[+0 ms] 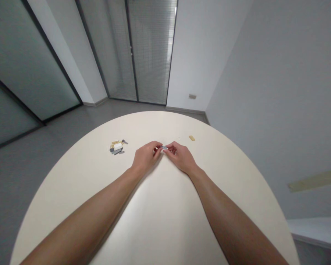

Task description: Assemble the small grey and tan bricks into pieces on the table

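Note:
Near the middle of the round white table (165, 221), my left hand (148, 154) and my right hand (181, 156) meet fingertip to fingertip. Between them is a small grey building-block piece (164, 147), pinched from both sides by thumbs and fingers. The fingers cover most of it, so its full shape is hidden, and I cannot tell whether it is one piece or two. Left of my hands lies a small pile of loose pieces (117, 148) in grey, tan, dark and white. A flat tan piece (192, 138) lies by itself beyond my right hand.
The table's far edge (154, 111) curves in front of glass doors (149, 55) with dark frames. A grey-white wall (278, 103) rises close on the right, with a strip of tape (314, 180) on it. Grey floor (63, 129) shows at the left.

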Motion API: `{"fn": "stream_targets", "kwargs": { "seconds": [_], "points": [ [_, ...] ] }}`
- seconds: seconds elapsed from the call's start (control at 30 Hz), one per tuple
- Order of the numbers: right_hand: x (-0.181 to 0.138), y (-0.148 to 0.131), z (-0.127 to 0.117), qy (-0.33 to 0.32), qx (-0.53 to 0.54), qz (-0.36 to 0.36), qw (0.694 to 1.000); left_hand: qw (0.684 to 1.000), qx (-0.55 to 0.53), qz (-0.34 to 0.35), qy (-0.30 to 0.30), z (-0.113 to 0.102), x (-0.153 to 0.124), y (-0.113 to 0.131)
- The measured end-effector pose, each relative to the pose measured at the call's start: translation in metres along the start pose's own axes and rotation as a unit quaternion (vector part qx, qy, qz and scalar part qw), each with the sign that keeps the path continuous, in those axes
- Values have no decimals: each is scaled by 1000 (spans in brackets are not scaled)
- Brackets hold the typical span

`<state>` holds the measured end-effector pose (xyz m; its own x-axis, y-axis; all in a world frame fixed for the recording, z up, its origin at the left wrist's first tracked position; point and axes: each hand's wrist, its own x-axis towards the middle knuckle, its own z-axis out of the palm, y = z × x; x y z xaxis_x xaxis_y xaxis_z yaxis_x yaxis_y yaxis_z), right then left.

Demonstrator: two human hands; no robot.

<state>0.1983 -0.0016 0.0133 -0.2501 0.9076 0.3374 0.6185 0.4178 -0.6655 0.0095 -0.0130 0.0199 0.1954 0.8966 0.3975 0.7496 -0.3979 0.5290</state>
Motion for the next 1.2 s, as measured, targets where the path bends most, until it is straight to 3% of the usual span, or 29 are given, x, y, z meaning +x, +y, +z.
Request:
{"fn": "stream_targets", "kwargs": {
  "seconds": [1.2],
  "points": [
    [0, -2, -2, -14, 9, -14, 1000, 1000, 17, -8, -4, 0, 0, 1]
  ]
}}
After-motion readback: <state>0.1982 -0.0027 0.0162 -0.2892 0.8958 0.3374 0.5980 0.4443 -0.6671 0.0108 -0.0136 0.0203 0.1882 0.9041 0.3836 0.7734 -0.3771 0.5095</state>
